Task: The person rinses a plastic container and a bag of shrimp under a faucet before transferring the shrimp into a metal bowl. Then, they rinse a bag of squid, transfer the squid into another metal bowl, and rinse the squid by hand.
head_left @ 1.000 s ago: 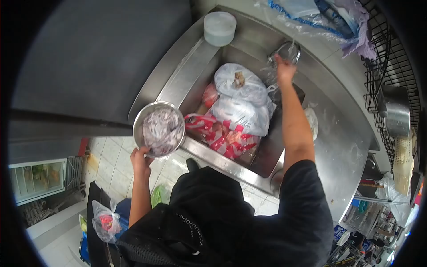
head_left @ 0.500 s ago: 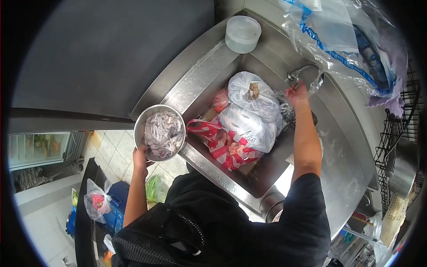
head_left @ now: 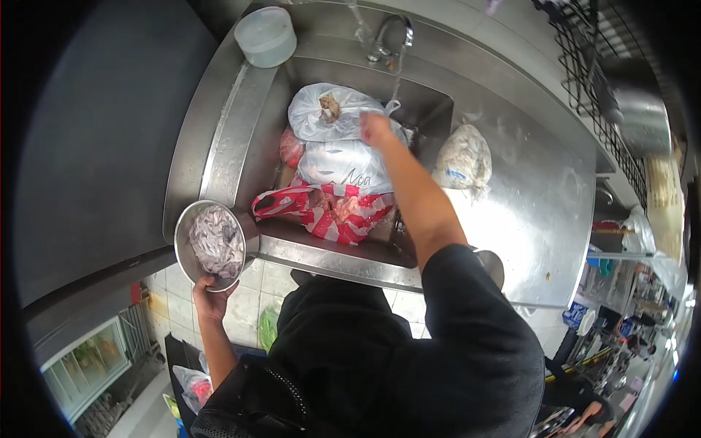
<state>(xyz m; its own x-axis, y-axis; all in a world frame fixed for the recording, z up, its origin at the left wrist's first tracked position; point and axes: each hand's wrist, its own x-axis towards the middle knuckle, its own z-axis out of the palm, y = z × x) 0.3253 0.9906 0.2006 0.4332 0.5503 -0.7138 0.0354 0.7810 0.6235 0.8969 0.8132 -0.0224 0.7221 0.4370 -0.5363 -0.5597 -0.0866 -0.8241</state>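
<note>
In my left hand [head_left: 212, 296] is the rim of a metal bowl [head_left: 181, 244], held just off the sink's front left corner. Pale, wet strips that look like cut squid [head_left: 217, 241] fill it. My right hand [head_left: 374, 129] is over the sink, at the upper right of a knotted white plastic bag [head_left: 310, 117]; its fingers are blurred, so a grip cannot be made out. Below lies another white bag with handwriting [head_left: 336, 164]. A red-and-white striped bag [head_left: 339, 228] with pink raw meat sits nearest me, and a reddish bag [head_left: 290, 148] is at the left.
Water runs from the faucet [head_left: 394, 29] into the steel sink [head_left: 431, 109]. A translucent tub [head_left: 265, 40] stands at the back left corner. On the right-hand counter [head_left: 540, 197] lies a filled whitish bag [head_left: 465, 157]. A co-worker [head_left: 588, 412] appears far off at the lower right.
My right hand has moved from beside the faucet back over the white bags. The view has swung right, showing more counter. My left hand still holds the bowl.
</note>
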